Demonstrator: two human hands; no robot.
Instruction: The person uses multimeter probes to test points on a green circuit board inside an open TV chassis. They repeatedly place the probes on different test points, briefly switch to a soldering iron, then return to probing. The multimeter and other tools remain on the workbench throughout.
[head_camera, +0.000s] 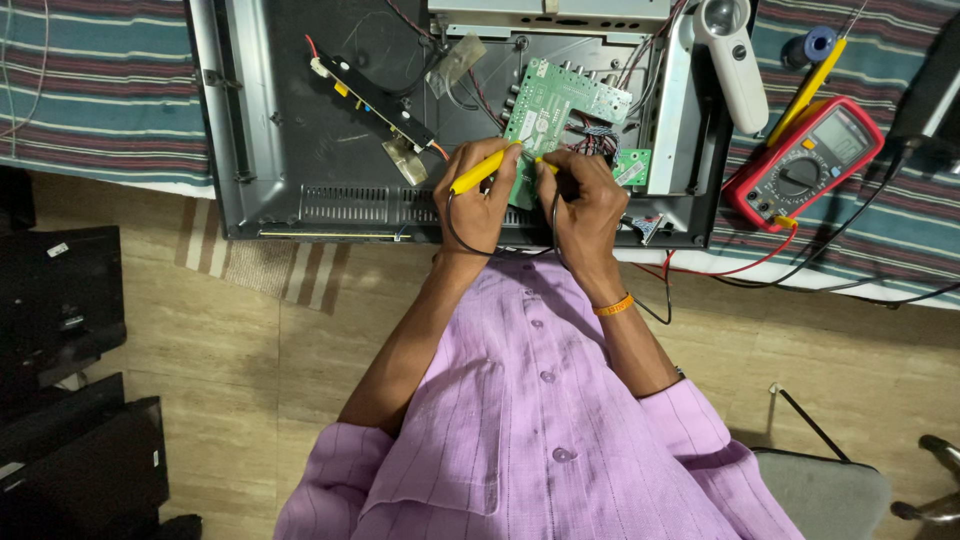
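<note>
My left hand (478, 195) grips a yellow meter probe (480, 170) whose tip points at a green circuit board (555, 105). My right hand (582, 200) holds a second yellow probe (545, 163) against the board's near edge. The board sits inside an opened dark metal monitor back (330, 120). Black leads hang from both probes over the near rim. A red multimeter (805, 160) with a grey face lies to the right on a striped cloth.
A long black strip board (375, 100) lies left of the green one. A white magnifier (730, 55), a blue spool (818, 42) and a yellow tool (805, 90) lie at the right. Dark screens (70, 400) are stacked on the floor at the left; a chair (825, 490) is at the lower right.
</note>
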